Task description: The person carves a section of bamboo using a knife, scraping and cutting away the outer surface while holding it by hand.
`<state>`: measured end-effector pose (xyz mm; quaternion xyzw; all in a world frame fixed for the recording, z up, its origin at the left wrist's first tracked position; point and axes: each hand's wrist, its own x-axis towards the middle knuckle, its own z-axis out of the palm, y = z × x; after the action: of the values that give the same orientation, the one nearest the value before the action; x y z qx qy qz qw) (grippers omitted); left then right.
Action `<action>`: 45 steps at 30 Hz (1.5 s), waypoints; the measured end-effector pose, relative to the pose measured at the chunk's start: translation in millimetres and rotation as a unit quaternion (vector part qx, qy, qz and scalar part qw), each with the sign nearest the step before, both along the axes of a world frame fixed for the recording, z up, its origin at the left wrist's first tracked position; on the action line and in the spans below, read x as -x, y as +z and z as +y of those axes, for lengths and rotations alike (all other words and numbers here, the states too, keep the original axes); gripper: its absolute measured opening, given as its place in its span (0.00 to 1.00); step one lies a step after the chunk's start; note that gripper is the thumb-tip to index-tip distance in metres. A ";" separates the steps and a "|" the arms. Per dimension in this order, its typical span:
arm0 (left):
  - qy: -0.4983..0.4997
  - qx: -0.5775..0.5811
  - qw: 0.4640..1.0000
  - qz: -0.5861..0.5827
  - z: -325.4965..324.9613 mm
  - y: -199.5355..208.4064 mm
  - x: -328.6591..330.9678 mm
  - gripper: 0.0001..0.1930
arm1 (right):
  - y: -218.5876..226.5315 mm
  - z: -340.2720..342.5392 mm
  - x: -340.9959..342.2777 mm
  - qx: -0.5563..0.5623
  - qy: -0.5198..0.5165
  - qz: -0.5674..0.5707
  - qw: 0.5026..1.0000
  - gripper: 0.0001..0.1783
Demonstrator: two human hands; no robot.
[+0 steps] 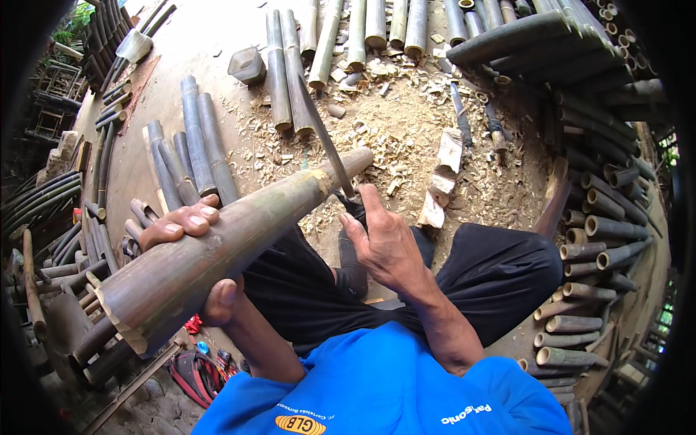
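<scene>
A thick bamboo tube [217, 246] lies slantwise across the view, its cut end low on the left and its narrower end pointing up and right. My left hand [192, 235] grips it, fingers over the top and thumb on the near side. My right hand [388, 239] is closed round the dark handle of a long-bladed knife [328, 139]. The blade points up and away, crossing the tube near its narrow end, beside a pale shaved ring. Whether the edge touches the bamboo I cannot tell.
Wood chips and sawdust [391, 130] cover the ground ahead. Several bamboo tubes [275, 72] lie beyond, with more stacked on the right [612, 228]. A notched wood block [442, 177] and another blade [460, 112] rest right of centre. A plastic tub [247, 67] stands at far left.
</scene>
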<state>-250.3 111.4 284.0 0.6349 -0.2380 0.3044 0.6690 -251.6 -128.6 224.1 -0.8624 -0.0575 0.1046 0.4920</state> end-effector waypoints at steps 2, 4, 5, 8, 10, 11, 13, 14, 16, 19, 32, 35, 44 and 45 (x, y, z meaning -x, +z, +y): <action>-0.018 -0.007 1.000 -0.012 0.8 2.2 -2.2 0.36 | 0.9 2.8 -1.5 0.019 -0.003 -0.077 0.997 0.23; -0.023 -0.003 1.000 -0.009 2.2 2.1 -1.3 0.36 | 3.2 1.9 -5.6 0.051 0.026 -0.031 0.998 0.24; -0.025 0.000 1.000 -0.003 3.1 1.3 -0.3 0.36 | 2.8 2.2 -6.5 0.081 0.058 0.017 0.995 0.24; -0.019 -0.007 1.000 -0.002 1.8 1.0 -1.0 0.36 | 6.6 3.1 1.8 0.070 0.032 -0.035 0.996 0.25; -0.022 -0.005 1.000 0.000 -0.5 -0.8 0.1 0.37 | -4.7 3.0 4.2 0.062 0.007 -0.089 0.994 0.25; -0.023 -0.005 1.000 -0.009 -0.5 1.1 -2.0 0.37 | -9.6 4.4 -1.8 0.102 0.032 -0.068 0.992 0.26; -0.029 -0.004 0.999 -0.014 1.4 3.2 -2.4 0.37 | -9.9 3.3 -6.4 0.141 0.057 -0.052 0.987 0.27; -0.034 0.000 0.999 -0.003 1.0 0.9 0.6 0.36 | 0.3 1.2 -2.6 0.127 0.046 -0.053 0.989 0.27; -0.038 -0.001 0.999 0.003 0.5 -0.3 0.8 0.37 | -0.7 4.1 6.8 0.096 0.020 -0.082 0.992 0.27; -0.053 -0.011 0.998 -0.012 0.8 2.5 -3.4 0.37 | -8.3 2.7 3.6 0.127 0.047 -0.058 0.989 0.27; 0.054 0.024 0.998 0.019 -12.2 1.7 -2.0 0.37 | -26.5 6.3 -11.0 -0.414 -0.098 0.176 0.888 0.22; 0.093 0.053 0.994 0.023 -3.2 0.0 -1.0 0.36 | -47.5 14.9 -13.0 -0.339 0.011 0.222 0.914 0.19; 0.081 0.066 0.994 0.024 3.2 -3.1 -0.6 0.35 | -47.7 9.8 -22.6 -0.337 0.042 0.240 0.909 0.17; 0.081 0.064 0.994 0.025 5.3 -2.6 -0.3 0.35 | -45.2 9.1 -22.9 -0.339 0.042 0.240 0.909 0.17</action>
<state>-250.0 116.7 281.4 0.6150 -0.1492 0.3567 0.6873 -228.6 -119.5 178.9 -0.5893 -0.0061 0.3036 0.7486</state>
